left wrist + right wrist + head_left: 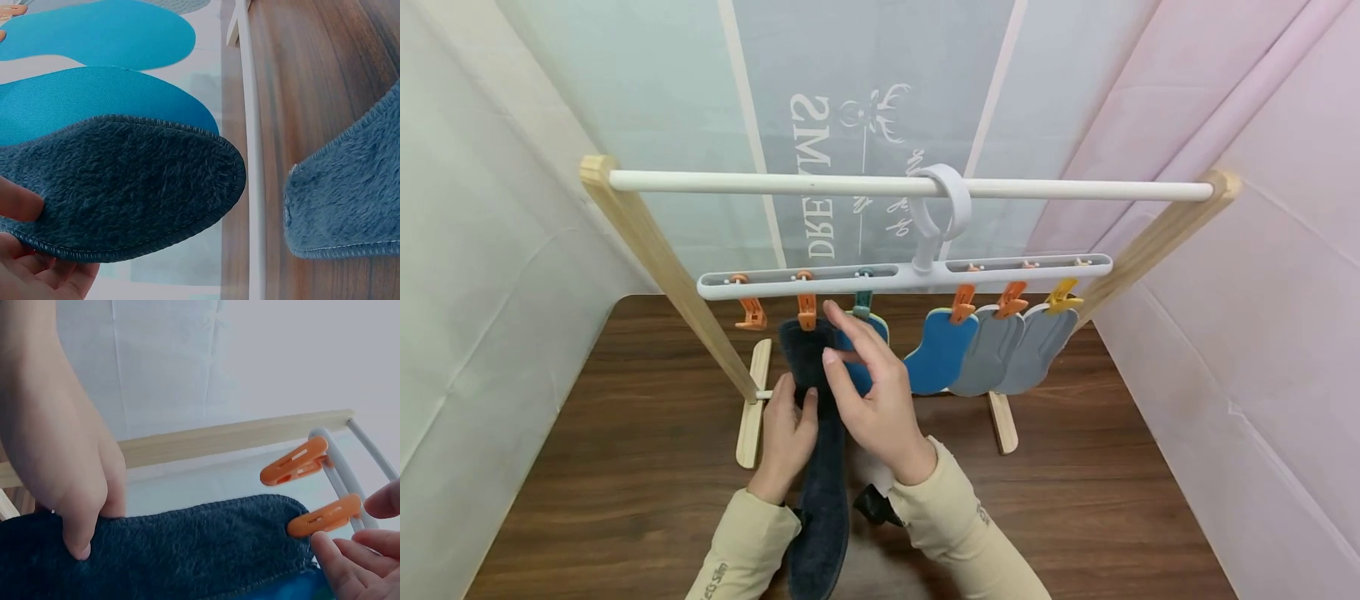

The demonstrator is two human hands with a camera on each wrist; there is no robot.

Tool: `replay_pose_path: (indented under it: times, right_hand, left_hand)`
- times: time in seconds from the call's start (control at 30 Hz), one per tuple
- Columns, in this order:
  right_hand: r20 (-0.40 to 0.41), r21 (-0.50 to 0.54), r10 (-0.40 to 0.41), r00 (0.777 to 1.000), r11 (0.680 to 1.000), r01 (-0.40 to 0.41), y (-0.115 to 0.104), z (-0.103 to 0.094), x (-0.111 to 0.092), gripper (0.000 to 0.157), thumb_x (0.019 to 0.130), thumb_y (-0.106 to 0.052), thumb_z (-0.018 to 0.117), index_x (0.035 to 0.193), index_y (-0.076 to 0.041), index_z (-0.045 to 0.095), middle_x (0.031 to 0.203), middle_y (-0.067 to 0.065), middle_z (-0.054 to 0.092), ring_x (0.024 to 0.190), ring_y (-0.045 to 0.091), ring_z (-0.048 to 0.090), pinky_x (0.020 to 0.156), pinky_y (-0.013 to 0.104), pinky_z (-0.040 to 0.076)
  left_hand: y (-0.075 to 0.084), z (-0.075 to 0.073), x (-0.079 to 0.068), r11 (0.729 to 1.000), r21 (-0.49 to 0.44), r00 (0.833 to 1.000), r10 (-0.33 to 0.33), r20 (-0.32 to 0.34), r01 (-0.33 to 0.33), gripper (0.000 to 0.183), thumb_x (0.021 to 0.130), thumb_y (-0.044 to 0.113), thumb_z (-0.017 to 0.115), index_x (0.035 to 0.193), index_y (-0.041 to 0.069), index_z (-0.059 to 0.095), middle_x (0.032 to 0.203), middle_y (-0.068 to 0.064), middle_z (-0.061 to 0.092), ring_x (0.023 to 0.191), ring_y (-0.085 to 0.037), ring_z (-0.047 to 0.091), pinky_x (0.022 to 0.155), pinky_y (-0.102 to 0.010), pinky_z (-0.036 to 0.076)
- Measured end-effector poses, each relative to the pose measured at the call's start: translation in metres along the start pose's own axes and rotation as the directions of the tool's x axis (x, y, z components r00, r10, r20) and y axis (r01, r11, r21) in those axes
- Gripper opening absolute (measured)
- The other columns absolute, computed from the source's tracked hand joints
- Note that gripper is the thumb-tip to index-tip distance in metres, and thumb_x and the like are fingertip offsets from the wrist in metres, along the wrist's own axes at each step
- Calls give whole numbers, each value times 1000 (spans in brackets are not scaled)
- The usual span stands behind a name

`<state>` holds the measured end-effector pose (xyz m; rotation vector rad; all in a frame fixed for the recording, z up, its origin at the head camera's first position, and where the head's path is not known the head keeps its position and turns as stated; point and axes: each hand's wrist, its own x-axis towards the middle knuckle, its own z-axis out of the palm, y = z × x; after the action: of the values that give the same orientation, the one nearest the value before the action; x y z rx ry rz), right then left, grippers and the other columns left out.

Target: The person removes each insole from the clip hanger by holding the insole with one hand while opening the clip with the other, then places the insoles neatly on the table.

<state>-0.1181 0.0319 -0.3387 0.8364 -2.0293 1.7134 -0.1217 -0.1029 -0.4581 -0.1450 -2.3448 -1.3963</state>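
A dark fuzzy insole (802, 358) hangs at the left of the white clip hanger (850, 282), its top end in an orange clip (806, 310). My left hand (786, 433) pinches this insole along its edge, thumb on the fuzzy face and fingers behind, as the left wrist view shows. My right hand (876, 396) is raised to the right of the clip, thumb and forefinger apart; in the right wrist view a fingertip (322, 544) is right at the clip's lower edge. A second dark insole (820, 533) lies below, between the forearms.
A blue insole (937, 358) and two grey insoles (1037, 354) hang from clips on the right. Another blue insole (859, 379) hangs from a teal clip, partly behind my right hand. The leftmost orange clip (751, 313) holds nothing. A wooden-sided rack's white rod (1075, 190) carries the hanger.
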Motion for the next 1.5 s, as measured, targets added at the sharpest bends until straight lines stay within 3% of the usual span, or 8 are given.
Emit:
replay_pose_path:
  times: [0.2,0.43,0.87,1.07,1.33,1.5]
  right_hand:
    - [23,1,28,999,1000,-28,0,7,3,49,98,-3,50,145,-1,37,149,14,40,137,22,40,95,27,51]
    - [42,-19,83,996,996,-82,-1,12,9,50,99,-7,49,147,-2,34,150,15,37,138,23,39,98,26,48]
    - [13,-30,148,989,989,-148,-1,16,18,49,100,-10,48,146,2,34,149,17,37,134,25,44,95,26,50]
    - [8,-42,138,990,990,-138,-1,17,22,46,100,-9,49,143,1,39,143,18,45,130,24,48,93,28,52]
    - [6,77,144,990,987,-144,-1,20,28,36,101,-8,47,135,2,45,128,22,54,112,28,59,87,31,55]
    - [-8,173,142,990,975,-138,0,24,29,33,101,-7,46,133,1,45,127,19,54,114,29,57,79,34,57]
  left_hand:
    - [0,-1,-2,1000,-1,1000,16,2,-16,25,93,0,52,118,-3,57,103,-16,60,79,-23,56,65,-33,45]
    - [3,-1,-2,1000,-15,1000,-17,10,18,25,95,1,51,118,-4,56,107,-19,60,95,-31,61,76,-45,50]
    - [2,0,-4,1000,0,1000,-16,-6,16,25,93,1,52,117,-4,58,105,-18,61,94,-31,62,76,-46,50]
    - [2,0,-5,1000,3,1000,-16,-13,16,24,92,0,52,116,-4,58,103,-17,62,93,-30,62,75,-45,50]
    - [4,-2,-7,1000,0,1000,-21,-11,21,25,92,0,53,117,-4,57,104,-18,62,95,-31,62,77,-47,50]
    - [6,-4,-10,999,-1,999,-38,1,38,26,93,0,52,118,-4,57,105,-18,62,96,-31,62,79,-47,50]
